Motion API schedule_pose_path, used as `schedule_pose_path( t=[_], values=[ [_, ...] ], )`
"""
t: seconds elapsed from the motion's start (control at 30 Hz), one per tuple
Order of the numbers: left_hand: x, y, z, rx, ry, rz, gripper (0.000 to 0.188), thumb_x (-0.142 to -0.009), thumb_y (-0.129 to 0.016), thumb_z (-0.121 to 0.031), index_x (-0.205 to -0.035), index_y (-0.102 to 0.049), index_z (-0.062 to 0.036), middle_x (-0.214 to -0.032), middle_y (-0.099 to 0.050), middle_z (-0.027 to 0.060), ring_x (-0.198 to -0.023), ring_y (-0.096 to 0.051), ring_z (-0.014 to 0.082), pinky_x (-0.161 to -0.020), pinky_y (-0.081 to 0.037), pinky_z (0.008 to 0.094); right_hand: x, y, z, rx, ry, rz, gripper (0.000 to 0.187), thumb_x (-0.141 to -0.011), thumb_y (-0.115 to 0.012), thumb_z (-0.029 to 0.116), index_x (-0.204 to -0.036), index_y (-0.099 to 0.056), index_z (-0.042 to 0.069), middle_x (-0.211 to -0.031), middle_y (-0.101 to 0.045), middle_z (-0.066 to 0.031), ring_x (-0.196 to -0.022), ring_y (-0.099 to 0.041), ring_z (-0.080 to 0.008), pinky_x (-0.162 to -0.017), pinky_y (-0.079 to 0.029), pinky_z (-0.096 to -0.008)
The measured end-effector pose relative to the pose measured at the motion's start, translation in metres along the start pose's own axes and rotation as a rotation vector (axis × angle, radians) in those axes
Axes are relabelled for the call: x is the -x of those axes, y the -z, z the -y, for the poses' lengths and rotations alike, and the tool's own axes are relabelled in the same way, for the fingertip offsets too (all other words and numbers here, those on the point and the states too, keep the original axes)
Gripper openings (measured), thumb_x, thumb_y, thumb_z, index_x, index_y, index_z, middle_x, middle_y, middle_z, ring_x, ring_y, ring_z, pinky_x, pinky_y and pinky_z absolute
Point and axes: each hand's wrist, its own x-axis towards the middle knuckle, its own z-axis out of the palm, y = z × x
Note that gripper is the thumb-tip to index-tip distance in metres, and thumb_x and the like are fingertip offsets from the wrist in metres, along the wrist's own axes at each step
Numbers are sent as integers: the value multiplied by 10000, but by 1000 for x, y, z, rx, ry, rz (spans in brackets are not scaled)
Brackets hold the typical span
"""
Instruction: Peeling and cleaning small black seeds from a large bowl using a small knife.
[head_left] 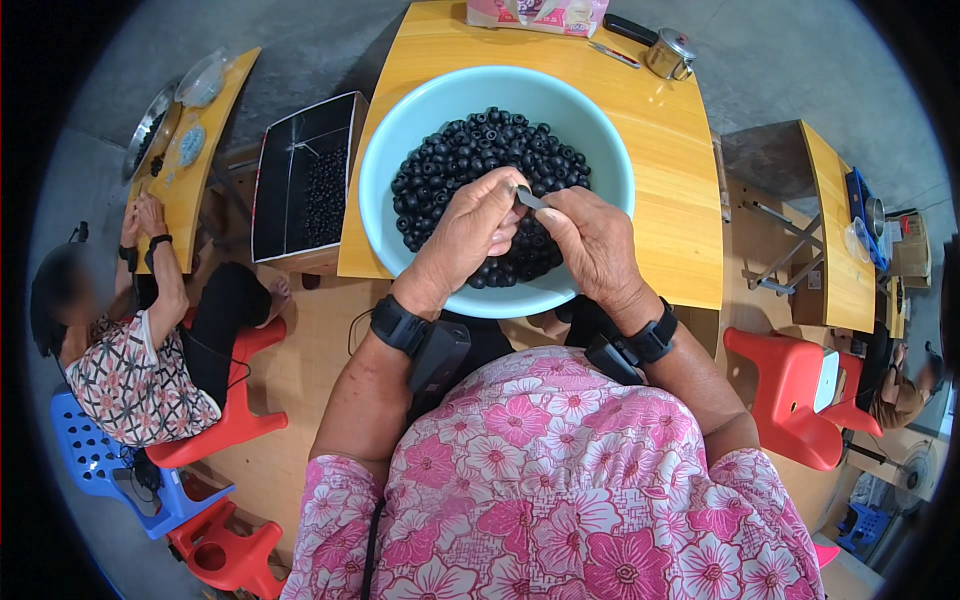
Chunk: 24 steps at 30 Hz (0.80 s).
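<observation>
A light blue basin (612, 150) stands on the wooden table in front of me, with many small black ring-shaped pieces (465, 145), like rubber grommets or beads, heaped inside. Both hands are raised over the heap, fingertips nearly meeting. My right hand (600, 240) pinches a small flat grey blade (531, 199) between thumb and forefinger. Its tip reaches toward the closed fingers of my left hand (468, 225). Those fingers pinch something small and dark, mostly covered by them, so its kind cannot be made out.
On the table (680, 210) lie a pink package (540, 14), a red-handled tool (614, 54) and a metal cup (671, 54). Left of it, an open box (305, 185) holds more black pieces. A co-worker (140, 370) sits further left. A red stool (785, 395) stands to the right.
</observation>
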Motion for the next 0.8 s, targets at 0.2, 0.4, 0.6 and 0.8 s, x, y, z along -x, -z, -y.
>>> schedule_pose_path(
  t=[0.2,0.4,0.6,0.8],
  values=[
    [2,-2,-3,14,-37,2,341,-1049,-400,-381,-888,-489,-94,-745,-355,-62,-594,-323,8,-504,-284,153,-3,-1,2,-51,-133,-40,215,-935,-598,252,-931,-660,46,-821,-629,-152,-765,-607,-374,-653,-476,-417],
    [1,-3,-4,14,-24,-19,353,-1045,-406,-396,-871,-473,-97,-746,-351,-58,-597,-323,12,-509,-287,162,-2,-2,-2,-133,-124,-75,204,-933,-604,223,-938,-659,27,-858,-641,-165,-795,-614,-372,-688,-488,-396],
    [0,0,-3,9,-25,-27,354,-1047,-399,-398,-927,-505,-82,-749,-363,-54,-601,-332,10,-510,-295,155,-1,1,-2,-115,-63,-36,210,-929,-597,233,-937,-651,30,-841,-626,-156,-789,-601,-370,-679,-481,-395],
    [-1,1,-3,-21,-19,-30,357,-1044,-407,-404,-978,-530,-75,-740,-370,-57,-594,-331,6,-499,-292,153,-2,0,-2,-57,-12,10,203,-925,-594,261,-940,-643,64,-777,-574,-134,-736,-579,-357,-632,-459,-412]
  ],
)
